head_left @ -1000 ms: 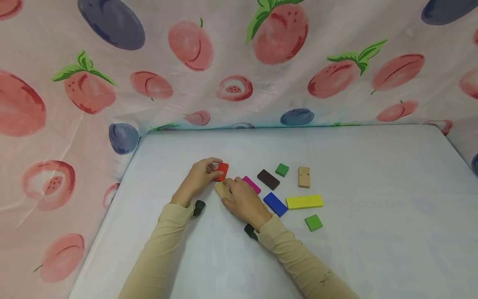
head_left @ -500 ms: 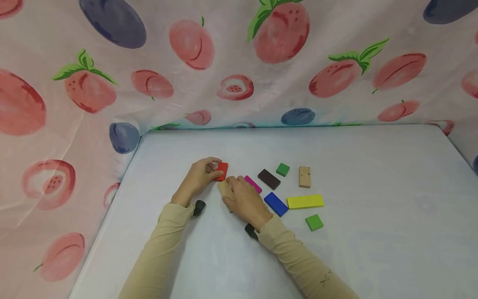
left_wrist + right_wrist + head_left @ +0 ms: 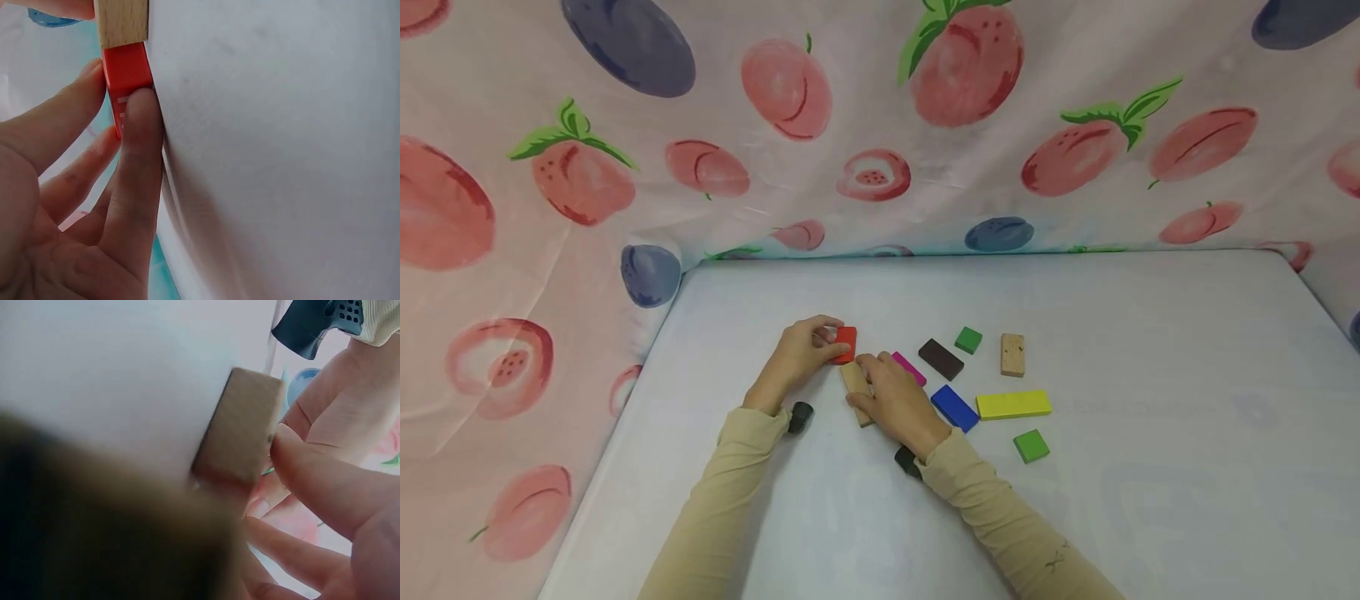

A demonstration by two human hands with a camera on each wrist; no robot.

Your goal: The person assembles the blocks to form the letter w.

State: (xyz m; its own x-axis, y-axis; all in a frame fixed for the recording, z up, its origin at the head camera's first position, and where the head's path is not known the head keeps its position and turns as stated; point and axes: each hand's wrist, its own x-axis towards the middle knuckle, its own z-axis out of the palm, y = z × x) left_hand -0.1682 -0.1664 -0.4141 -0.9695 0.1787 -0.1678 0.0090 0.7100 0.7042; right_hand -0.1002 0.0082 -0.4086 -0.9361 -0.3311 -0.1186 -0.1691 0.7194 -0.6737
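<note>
The red block [image 3: 846, 343] lies on the white table, and my left hand [image 3: 797, 354] pinches it between thumb and fingers. My right hand [image 3: 898, 396] grips a plain wooden block [image 3: 856, 392] on its near side. In the left wrist view the wooden block [image 3: 124, 24] meets the end of the red block [image 3: 128, 65], roughly in line. The right wrist view has the thumb on the edge of the wooden block [image 3: 240, 422]; a dark blur covers its lower left. Right beside my right hand is a magenta block [image 3: 910, 368], partly hidden by it.
To the right lie a dark brown block [image 3: 941, 359], a blue block [image 3: 955, 407], a yellow block [image 3: 1013, 405], another wooden block [image 3: 1012, 355] and two green blocks, one far [image 3: 968, 339] and one near [image 3: 1032, 446]. A fruit-print curtain [image 3: 790, 200] borders the table.
My right hand has turned the wooden block straighter and brought it slightly right, end to end with the red one. The red block has straightened slightly in my left hand.
</note>
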